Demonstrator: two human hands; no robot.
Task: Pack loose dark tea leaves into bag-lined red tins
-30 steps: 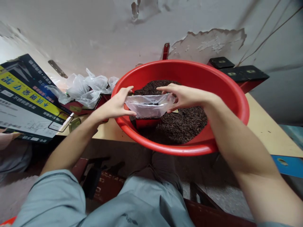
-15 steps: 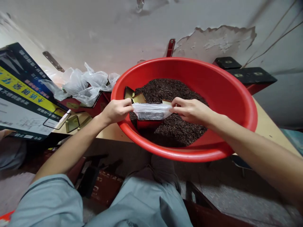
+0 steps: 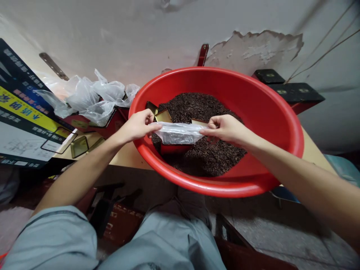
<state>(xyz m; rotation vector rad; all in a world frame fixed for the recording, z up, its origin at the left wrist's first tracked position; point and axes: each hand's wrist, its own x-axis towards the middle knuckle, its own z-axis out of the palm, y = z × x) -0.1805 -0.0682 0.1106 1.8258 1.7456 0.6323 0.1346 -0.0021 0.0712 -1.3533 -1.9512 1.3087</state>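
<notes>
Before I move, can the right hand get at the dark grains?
Probably yes: the dark grains lie exposed beneath the right hand, though it is pinching the plastic bag, which it would need to release.

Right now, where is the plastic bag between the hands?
In the head view, the plastic bag is near the centre, held between left hand and right hand, at the mouth of the red box inside the red basin.

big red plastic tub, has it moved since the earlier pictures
No, no visible shift: the red tub sits below the peeled patch on the pale wall as before, its right edge still roughly under the patch's right end.
</notes>
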